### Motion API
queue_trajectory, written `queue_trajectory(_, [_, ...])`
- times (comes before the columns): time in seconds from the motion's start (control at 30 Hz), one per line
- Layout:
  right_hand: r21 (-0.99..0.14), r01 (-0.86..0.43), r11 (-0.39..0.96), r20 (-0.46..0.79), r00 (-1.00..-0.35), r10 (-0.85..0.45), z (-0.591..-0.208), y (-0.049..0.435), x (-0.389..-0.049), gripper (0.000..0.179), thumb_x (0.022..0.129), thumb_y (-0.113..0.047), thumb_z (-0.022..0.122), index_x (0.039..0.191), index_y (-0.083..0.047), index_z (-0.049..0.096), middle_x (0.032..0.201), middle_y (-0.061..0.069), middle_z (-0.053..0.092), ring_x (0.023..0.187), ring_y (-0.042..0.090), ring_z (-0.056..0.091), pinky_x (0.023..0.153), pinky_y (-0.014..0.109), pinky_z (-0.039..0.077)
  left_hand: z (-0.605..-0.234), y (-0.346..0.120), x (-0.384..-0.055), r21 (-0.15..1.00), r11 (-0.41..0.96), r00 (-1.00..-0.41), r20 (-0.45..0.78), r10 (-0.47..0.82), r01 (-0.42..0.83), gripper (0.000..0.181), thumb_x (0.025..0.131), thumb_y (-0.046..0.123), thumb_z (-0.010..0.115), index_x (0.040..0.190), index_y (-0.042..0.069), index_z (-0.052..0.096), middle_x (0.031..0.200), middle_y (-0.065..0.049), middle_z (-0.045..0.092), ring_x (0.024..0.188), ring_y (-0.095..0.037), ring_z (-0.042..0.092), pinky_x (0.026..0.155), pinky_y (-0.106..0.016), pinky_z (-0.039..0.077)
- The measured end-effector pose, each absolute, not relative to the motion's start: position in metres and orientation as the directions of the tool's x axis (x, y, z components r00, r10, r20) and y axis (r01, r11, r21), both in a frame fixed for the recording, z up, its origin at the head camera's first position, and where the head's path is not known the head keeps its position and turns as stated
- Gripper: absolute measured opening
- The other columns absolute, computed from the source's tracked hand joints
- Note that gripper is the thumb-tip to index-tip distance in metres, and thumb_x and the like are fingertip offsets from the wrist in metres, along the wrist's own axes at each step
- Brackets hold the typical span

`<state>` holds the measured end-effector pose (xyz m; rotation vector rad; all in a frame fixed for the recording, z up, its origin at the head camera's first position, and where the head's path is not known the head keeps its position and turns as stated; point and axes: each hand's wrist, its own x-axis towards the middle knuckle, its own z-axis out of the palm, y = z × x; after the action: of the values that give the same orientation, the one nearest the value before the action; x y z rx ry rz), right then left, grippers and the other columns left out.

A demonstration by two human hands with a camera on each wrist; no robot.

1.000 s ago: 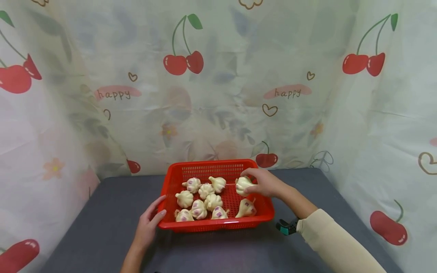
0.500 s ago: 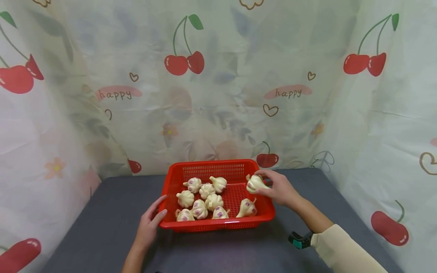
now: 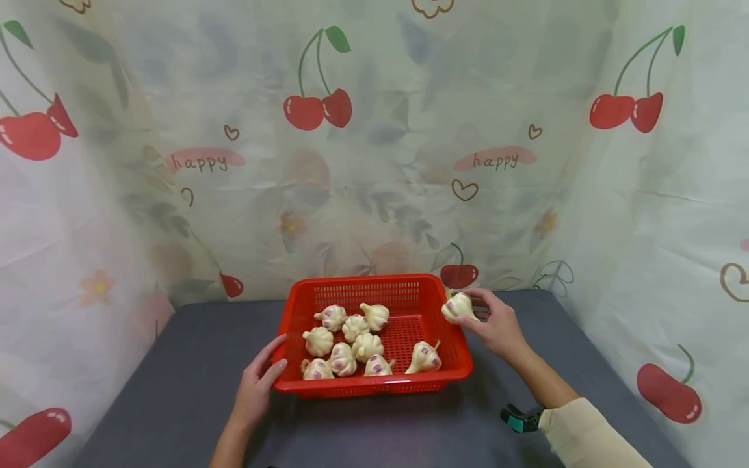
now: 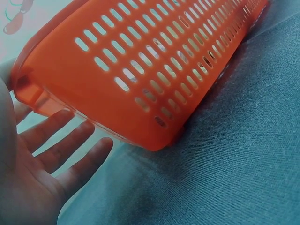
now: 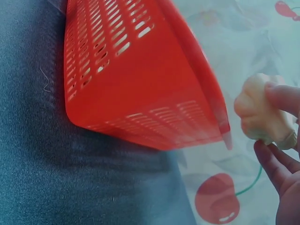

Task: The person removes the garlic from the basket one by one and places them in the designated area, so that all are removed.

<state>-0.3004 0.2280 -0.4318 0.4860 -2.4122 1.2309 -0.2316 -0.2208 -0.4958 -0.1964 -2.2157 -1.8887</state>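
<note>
My right hand [image 3: 499, 326] pinches a garlic bulb [image 3: 458, 308] between thumb and fingers, level with the right rim of the red plastic basket [image 3: 374, 381]. In the right wrist view this garlic bulb [image 5: 262, 108] is apart from the basket's rim, raised above the table. Several more pale garlic bulbs [image 3: 367, 347] with purplish patches lie in the basket, mostly in its left half. One garlic bulb [image 3: 424, 357] lies alone at the front right. My left hand [image 3: 255, 380] is at the basket's left side; its fingers [image 4: 70, 150] are fairly straight, close against the wall below the rim.
The basket, with slotted walls, stands on a dark grey-blue cloth-covered table [image 3: 205, 364]. A cherry-printed curtain [image 3: 374, 162] hangs behind and on both sides. A black and teal wristband [image 3: 521, 419] is on the right wrist.
My right hand has carried the garlic bulb from over the basket's right part rightward to its right rim. The left hand has stayed at the left side, and the other bulbs have not moved.
</note>
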Motion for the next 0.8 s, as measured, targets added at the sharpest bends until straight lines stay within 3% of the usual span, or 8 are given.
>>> queue_trajectory(0.5, [-0.697, -0.448, 0.560, 0.541, -0.841, 0.002, -0.451, 0.238, -0.307, 0.054, 0.079, -0.005, 0.080, 0.126, 0.002, 0.052, 0.120, 0.024, 0.059, 0.107, 0.042, 0.059, 0.080, 0.052, 0.052, -0.496, -0.221, -0.231, 0.954, 0.166, -0.965, 0.258, -0.039, 0.248, 0.044, 0.099, 0.011, 0.053, 0.143, 0.008, 0.047, 0.136, -0.022, 0.052, 0.108, -0.040, 0.056, 0.081, -0.027, 0.053])
queue_trajectory(0.8, [-0.741, -0.327, 0.587, 0.443, -0.895, 0.061, -0.467, 0.245, -0.318, 0.053, 0.082, -0.005, 0.078, 0.126, 0.005, 0.050, 0.122, 0.028, 0.056, 0.111, 0.044, 0.056, 0.084, 0.053, 0.050, -0.497, -0.222, -0.232, 0.949, 0.172, -0.961, 0.275, -0.034, 0.265, 0.044, 0.100, 0.010, 0.053, 0.143, 0.008, 0.047, 0.135, -0.023, 0.052, 0.108, -0.041, 0.056, 0.083, -0.030, 0.053])
